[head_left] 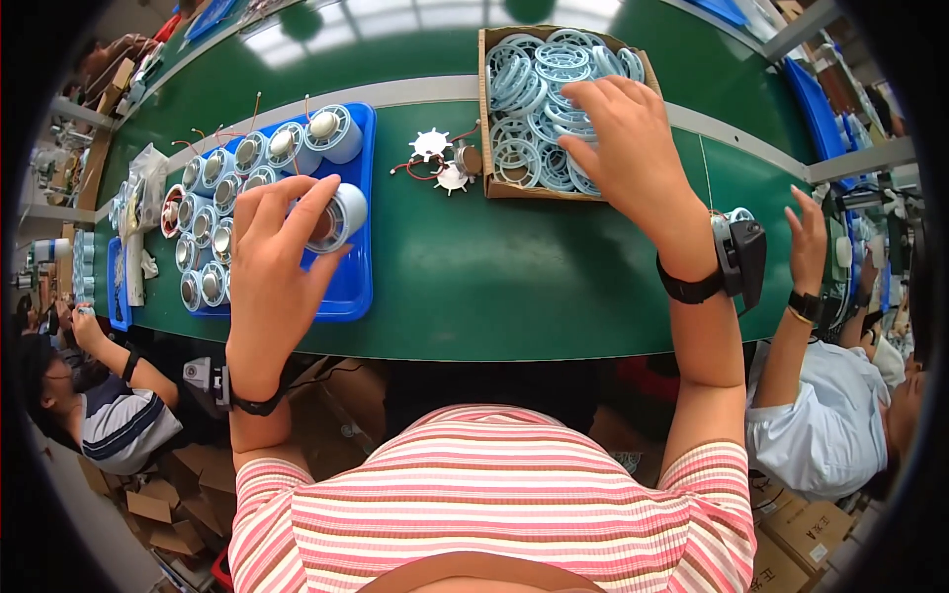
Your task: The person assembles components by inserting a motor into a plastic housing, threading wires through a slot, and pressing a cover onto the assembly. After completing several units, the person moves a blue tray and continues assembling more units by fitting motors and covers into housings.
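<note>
1. Left hand (pixel 272 262) over the blue tray (pixel 358 296); fingers curled around a round motor (pixel 336 217) at the tray's right side, thumb and forefinger on its rim. Gripping, it looks.
2. Right hand (pixel 621 133) reaches into the cardboard box (pixel 486 109) of pale blue rings (pixel 524 79); fingers bent down onto the pile, palm down. Whether a ring is pinched, cannot tell: fingertips hidden among rings.
3. Judgement: best to lift one ring only, since they lie tangled and overlapping; pinch an upper one by its outer rim.
4. Judgement: keep the motor face-up and steady; its neighbours stand close in rows, wires trailing.
5. Pose: both forearms come up from the lower edge, each with a black wrist band. Left wrist straight, right arm stretched further, wrist slightly bent.
6. Between tray and box: two white fans (pixel 431 145) on the green table (pixel 514 267).
</note>
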Available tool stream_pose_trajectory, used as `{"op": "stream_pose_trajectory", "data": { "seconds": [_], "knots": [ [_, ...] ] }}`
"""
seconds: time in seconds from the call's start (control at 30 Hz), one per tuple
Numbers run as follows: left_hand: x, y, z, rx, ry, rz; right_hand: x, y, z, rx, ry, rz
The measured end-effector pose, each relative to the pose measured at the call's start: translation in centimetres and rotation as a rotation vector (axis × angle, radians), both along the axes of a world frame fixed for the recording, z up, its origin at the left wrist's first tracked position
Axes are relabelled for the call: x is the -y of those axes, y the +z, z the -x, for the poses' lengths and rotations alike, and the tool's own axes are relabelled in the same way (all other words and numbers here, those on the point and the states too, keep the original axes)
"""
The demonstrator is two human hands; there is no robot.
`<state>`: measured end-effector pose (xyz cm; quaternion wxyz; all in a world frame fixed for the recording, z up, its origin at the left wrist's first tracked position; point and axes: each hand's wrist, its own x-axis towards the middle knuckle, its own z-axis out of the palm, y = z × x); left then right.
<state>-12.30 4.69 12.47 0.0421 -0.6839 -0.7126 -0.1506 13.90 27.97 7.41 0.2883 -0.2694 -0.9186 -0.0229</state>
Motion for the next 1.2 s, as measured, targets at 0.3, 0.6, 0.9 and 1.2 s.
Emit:
{"op": "stream_pose_trajectory", "data": {
  "seconds": [0.3,0.6,0.9,1.2],
  "knots": [
    [-1.3,-2.8,-7.6,0.209,-0.322,0.05,-0.5,-0.2,1.0,0.014,0.001,0.123],
    [-0.7,-3.7,-7.5,0.335,-0.258,0.208,1.1,2.6,-1.0,-0.397,0.109,0.26],
    [-0.8,-5.1,-8.0,0.887,-0.184,0.362,10.6,-0.3,-6.1,0.006,0.086,0.978],
    [-0.3,-7.0,-8.8,1.149,-0.106,0.397,14.0,-4.7,-7.0,-0.121,0.066,0.663]
  ]
}}
